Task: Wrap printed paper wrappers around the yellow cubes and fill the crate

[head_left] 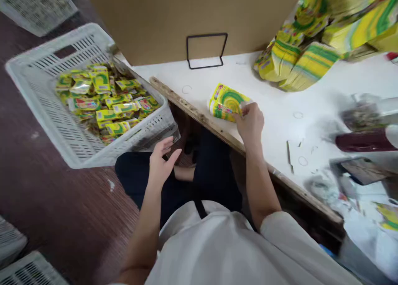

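Observation:
My right hand (251,121) pinches the right edge of a yellow and green printed bag (228,102) on the white tabletop (264,102). The bag lies near the table's wooden front edge. Above my lap, my left hand (162,160) hangs with fingers apart and nothing in it, close to the corner of a white plastic basket (74,160). Small yellow and green packets (102,98) are heaped inside the basket. Stacks of flat yellow and green bags (307,65) lie farther back on the right.
A black wire stand (207,65) is on the table before a large cardboard box (199,20). To the right are a dark red bottle (360,141) and a phone (363,171). Other white baskets (34,7) stand on the floor at the left.

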Demonstrator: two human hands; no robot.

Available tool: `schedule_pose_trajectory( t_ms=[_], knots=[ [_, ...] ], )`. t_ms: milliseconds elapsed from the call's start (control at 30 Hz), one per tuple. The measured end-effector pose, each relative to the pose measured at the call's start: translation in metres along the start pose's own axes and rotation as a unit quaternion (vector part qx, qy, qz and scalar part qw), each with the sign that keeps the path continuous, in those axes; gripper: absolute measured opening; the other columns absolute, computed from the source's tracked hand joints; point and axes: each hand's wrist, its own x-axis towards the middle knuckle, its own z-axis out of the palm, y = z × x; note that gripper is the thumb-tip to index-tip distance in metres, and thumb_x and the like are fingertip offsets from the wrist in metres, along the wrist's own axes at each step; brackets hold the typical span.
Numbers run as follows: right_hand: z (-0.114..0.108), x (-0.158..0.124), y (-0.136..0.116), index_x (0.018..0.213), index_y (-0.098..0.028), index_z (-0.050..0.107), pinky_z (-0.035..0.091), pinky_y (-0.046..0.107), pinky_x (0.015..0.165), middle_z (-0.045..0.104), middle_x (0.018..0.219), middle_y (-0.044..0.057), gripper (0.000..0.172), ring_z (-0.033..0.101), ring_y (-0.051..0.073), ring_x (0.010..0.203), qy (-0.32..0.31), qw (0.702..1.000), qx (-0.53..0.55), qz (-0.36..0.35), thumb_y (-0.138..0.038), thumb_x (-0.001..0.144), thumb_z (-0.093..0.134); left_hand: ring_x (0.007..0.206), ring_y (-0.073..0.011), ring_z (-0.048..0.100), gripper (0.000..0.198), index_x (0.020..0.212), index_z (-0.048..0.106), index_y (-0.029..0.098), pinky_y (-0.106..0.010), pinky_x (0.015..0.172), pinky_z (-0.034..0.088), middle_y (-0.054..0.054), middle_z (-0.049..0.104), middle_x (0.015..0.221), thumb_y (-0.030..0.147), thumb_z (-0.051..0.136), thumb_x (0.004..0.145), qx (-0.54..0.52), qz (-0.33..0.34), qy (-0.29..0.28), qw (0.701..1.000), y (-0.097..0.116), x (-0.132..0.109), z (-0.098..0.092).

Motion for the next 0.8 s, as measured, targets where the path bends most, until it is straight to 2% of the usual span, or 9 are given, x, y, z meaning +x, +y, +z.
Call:
schedule_pose_trajectory(
  t_ms=[100,233,300,367,433,533,633,733,800],
  knots=[
    [-0.007,-0.012,-0.005,0.089,-0.024,0.045,0.045,0.035,0.073,0.059,0.084,-0.001,0.033,0.057,0.017,0.075,0.000,0.997,0.072,-0.015,-0.017,0.075,0.074,0.120,-0.0302,0.064,0.060,0.128,0.062,0.022,-0.049,0.101,0.054,-0.014,0.065,0.130,0.047,0.081,0.077,-0.050,0.006,-0.057,0.997,0.005,-0.006,0.009],
    [-0.005,-0.055,-0.031,0.093,-0.024,0.050,0.045,0.030,0.063,0.060,0.083,-0.002,0.025,0.055,0.014,0.066,-0.096,0.968,0.224,-0.068,-0.027,0.080,0.072,0.130,-0.0324,0.057,0.084,0.137,0.054,0.029,-0.045,0.101,0.054,-0.012,0.056,0.144,0.065,0.084,0.066,-0.232,0.048,-0.072,0.969,0.012,-0.012,0.029],
    [0.001,-0.086,-0.049,0.091,-0.024,0.052,0.045,0.028,0.060,0.061,0.083,-0.001,0.020,0.055,0.013,0.065,-0.199,0.931,0.291,-0.094,-0.027,0.083,0.069,0.126,-0.0315,0.060,0.079,0.128,0.060,0.030,-0.043,0.098,0.056,-0.010,0.062,0.134,0.077,0.076,0.066,-0.324,0.065,-0.032,0.943,0.021,-0.012,0.038],
    [0.010,-0.115,-0.065,0.091,-0.023,0.052,0.046,0.026,0.060,0.063,0.085,0.000,0.019,0.057,0.012,0.067,-0.307,0.878,0.356,-0.094,-0.028,0.084,0.069,0.114,-0.0293,0.065,0.072,0.118,0.066,0.027,-0.040,0.093,0.057,-0.009,0.067,0.118,0.082,0.067,0.071,-0.388,0.063,0.000,0.919,0.033,-0.011,0.043],
    [0.017,-0.136,-0.076,0.090,-0.023,0.050,0.047,0.026,0.061,0.062,0.083,-0.001,0.019,0.058,0.012,0.068,-0.358,0.833,0.416,-0.077,-0.031,0.086,0.068,0.094,-0.0244,0.067,0.067,0.104,0.068,0.022,-0.036,0.084,0.057,-0.008,0.067,0.096,0.083,0.059,0.077,-0.431,0.063,0.044,0.899,0.047,-0.010,0.042],
    [0.023,-0.150,-0.084,0.094,-0.023,0.052,0.049,0.027,0.069,0.063,0.088,0.000,0.024,0.060,0.013,0.076,-0.379,0.806,0.449,-0.070,-0.035,0.087,0.070,0.063,-0.0146,0.054,0.065,0.082,0.059,0.020,-0.029,0.064,0.052,-0.001,0.051,0.070,0.084,0.049,0.082,-0.467,0.042,0.137,0.873,0.061,-0.007,0.037],
    [0.026,-0.150,-0.085,0.100,-0.023,0.053,0.048,0.028,0.072,0.063,0.094,0.001,0.040,0.060,0.014,0.081,-0.392,0.802,0.447,-0.065,-0.042,0.079,0.080,0.055,-0.0127,0.046,0.068,0.079,0.053,0.022,-0.027,0.055,0.047,0.001,0.044,0.065,0.089,0.040,0.082,-0.462,-0.027,0.195,0.864,0.059,-0.005,0.036],
    [0.028,-0.142,-0.081,0.103,-0.023,0.052,0.045,0.026,0.066,0.061,0.088,-0.001,0.051,0.058,0.014,0.076,-0.384,0.803,0.454,-0.040,-0.046,0.072,0.085,0.063,-0.0171,0.056,0.073,0.084,0.057,0.024,-0.032,0.061,0.054,-0.002,0.055,0.072,0.094,0.038,0.076,-0.419,-0.066,0.192,0.885,0.048,-0.008,0.041],
    [0.028,-0.137,-0.079,0.106,-0.023,0.053,0.042,0.025,0.063,0.060,0.082,-0.003,0.051,0.055,0.013,0.071,-0.379,0.805,0.456,-0.031,-0.045,0.073,0.085,0.071,-0.0197,0.062,0.068,0.087,0.060,0.023,-0.035,0.069,0.057,-0.004,0.061,0.081,0.090,0.051,0.074,-0.386,-0.069,0.162,0.905,0.040,-0.012,0.043]
  ],
)
